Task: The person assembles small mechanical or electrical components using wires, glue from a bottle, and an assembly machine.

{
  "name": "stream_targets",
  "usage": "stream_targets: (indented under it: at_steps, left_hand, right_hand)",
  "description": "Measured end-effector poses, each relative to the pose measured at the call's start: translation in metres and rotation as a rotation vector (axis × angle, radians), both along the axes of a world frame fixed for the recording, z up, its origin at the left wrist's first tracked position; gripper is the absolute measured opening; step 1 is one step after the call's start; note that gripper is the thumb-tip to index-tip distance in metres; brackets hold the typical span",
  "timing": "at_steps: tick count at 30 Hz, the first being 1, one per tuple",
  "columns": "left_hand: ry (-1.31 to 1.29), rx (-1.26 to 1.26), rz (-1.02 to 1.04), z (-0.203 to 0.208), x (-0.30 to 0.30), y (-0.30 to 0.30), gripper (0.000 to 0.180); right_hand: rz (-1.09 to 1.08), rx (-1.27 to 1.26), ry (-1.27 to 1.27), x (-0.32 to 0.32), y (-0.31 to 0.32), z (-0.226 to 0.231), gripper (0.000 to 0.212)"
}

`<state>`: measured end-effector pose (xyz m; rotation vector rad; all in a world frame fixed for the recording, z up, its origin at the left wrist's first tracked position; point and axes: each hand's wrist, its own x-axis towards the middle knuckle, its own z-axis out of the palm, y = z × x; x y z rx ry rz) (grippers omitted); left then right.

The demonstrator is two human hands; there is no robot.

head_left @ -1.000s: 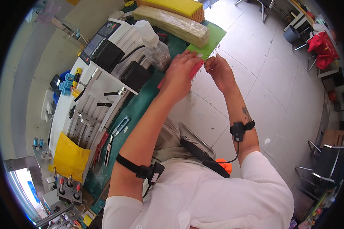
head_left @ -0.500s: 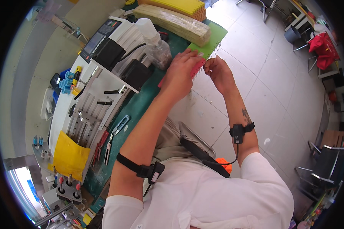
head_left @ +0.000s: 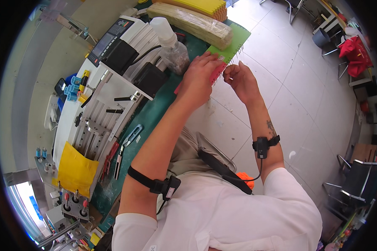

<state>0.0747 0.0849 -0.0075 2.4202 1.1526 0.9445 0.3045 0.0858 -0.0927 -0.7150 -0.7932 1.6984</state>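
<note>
On the left hand point(head_left: 198, 79) the fingers lie stretched and together over the red board point(head_left: 217, 74), upper centre of frame – whether clamping, I cannot tell – while the right hand point(head_left: 243, 83) curls its fingers beside the board's edge, pinch unclear, with left forearm point(head_left: 165, 131) slanting up rightward, right forearm point(head_left: 262, 119) leaning leftward.

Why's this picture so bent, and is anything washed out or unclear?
Head view: the fisheye lens bows the grey wall band and leaves black corners; head view: the floor at top and the lower-left opening glare nearly white; head view: anything in the right hand is too small to make out.
</note>
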Motion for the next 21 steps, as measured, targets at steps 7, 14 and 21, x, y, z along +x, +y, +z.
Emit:
stream_targets:
  at_steps: [7, 14, 21]
  left_hand:
    - [-0.151, -0.047, -0.003, 0.001, -0.001, 0.002, 0.053]
    - [-0.249, -0.06, -0.005, 0.006, -0.005, 0.001, 0.054]
    - [-0.295, -0.144, -0.024, 0.006, -0.004, 0.0, 0.057]
  right_hand:
    - [-0.523, 0.105, -0.708, 0.005, -0.012, -0.014, 0.044]
    - [-0.598, 0.364, -0.906, -0.04, -0.075, 0.054, 0.021]
    - [-0.278, 0.003, -0.288, -0.047, -0.05, 0.029, 0.04]
